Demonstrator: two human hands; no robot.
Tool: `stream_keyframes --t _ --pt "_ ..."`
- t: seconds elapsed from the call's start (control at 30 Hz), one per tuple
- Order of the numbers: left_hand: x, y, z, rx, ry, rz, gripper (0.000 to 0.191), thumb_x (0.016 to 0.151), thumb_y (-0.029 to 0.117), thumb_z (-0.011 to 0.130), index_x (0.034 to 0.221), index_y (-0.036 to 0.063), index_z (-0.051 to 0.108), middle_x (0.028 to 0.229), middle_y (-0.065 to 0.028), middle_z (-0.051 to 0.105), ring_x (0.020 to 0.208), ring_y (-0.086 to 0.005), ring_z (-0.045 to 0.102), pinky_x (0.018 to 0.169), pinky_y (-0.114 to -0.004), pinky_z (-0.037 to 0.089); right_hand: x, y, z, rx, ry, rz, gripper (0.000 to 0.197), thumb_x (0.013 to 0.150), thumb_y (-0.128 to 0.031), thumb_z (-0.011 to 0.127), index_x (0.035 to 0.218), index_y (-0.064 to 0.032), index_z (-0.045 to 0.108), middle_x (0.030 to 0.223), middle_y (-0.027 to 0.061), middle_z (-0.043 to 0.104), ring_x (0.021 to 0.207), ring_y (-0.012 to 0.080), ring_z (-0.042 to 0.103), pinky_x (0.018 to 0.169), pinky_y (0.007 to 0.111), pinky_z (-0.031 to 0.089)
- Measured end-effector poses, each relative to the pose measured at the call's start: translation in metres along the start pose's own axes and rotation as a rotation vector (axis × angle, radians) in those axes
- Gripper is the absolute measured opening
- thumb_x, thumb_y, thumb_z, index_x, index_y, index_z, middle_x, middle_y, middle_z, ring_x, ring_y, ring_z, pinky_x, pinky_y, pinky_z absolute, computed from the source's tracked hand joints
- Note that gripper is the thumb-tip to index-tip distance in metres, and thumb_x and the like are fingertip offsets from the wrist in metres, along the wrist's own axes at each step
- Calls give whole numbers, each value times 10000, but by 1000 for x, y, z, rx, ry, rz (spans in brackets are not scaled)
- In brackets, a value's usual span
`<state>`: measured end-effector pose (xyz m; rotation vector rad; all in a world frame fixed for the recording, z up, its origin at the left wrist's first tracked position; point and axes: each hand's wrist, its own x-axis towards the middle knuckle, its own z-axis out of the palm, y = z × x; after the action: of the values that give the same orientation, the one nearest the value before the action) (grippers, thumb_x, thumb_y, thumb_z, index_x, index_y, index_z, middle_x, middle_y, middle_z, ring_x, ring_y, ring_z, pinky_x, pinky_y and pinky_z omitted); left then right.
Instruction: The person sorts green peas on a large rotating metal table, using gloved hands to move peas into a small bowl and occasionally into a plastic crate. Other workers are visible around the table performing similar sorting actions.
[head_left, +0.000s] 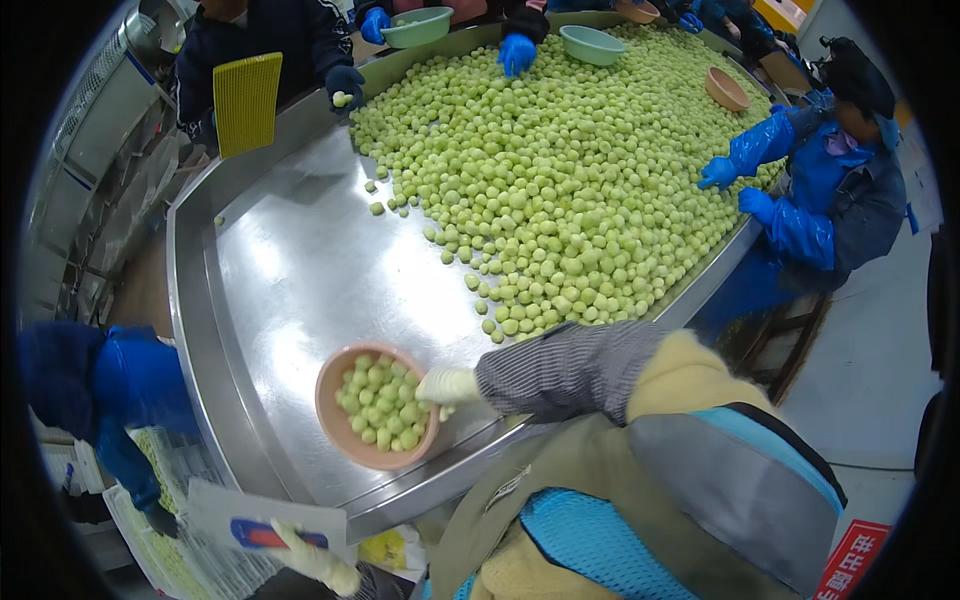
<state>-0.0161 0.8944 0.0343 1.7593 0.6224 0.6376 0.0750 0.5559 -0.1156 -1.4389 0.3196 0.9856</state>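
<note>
A pink plastic bowl (325, 409) full of round green fruits or vegetables (382, 401) stands on the steel sorting table (300, 292). My right hand (446, 388), in a pale glove, is at the bowl's right rim; its fingertips are partly hidden and a few pale green pieces show under them. At the lower left my left hand (319, 559), also in a pale glove, holds a flat light-grey board (214, 510) with a blue and red part on it. Beyond the bowl a large heap of the green balls (555, 195) covers the far and right part of the table.
Co-workers in blue gloves and sleeves stand around the table. Green bowls (592, 45) and another pink bowl (727, 90) are at the heap. A yellow ribbed board (246, 105) rises at the far left edge. Trays (169, 536) of green pieces lie beyond the left rim.
</note>
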Motion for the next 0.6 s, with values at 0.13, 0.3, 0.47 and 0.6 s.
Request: stream_keyframes --t 0.13,0.3,0.47,0.6 --pt "-4 -17 -55 -36 -116 -6 430 1025 295 637 1314 -6 532 909 -5 554 793 -121 527 762 -264 459 45 9 66 -27 -118 50 383 938 -330 584 1054 17 697 871 176 731 587 235 689 466 334 520" --pt "-30 6 17 -196 -407 -128 413 986 154 657 1338 -19 528 998 -33 611 851 -110 585 783 -279 484 39 29 47 -162 -263 -49 545 931 -490 653 1148 7 704 1004 181 732 774 270 725 664 386 583" --pt "-63 50 128 112 -1022 -63 464 938 126 718 1348 -1 540 1084 -84 625 904 -164 620 806 -293 499 -46 18 -88 -576 263 -140 324 879 -319 671 1091 -90 758 901 146 752 825 241 727 775 388 582" --pt "-94 79 197 472 -1375 164 544 908 207 755 1361 4 532 1195 -192 646 1039 -295 645 919 -388 514 -132 -6 -238 -554 1008 -213 320 919 -166 536 1158 -145 749 1002 154 754 916 332 727 842 449 574"
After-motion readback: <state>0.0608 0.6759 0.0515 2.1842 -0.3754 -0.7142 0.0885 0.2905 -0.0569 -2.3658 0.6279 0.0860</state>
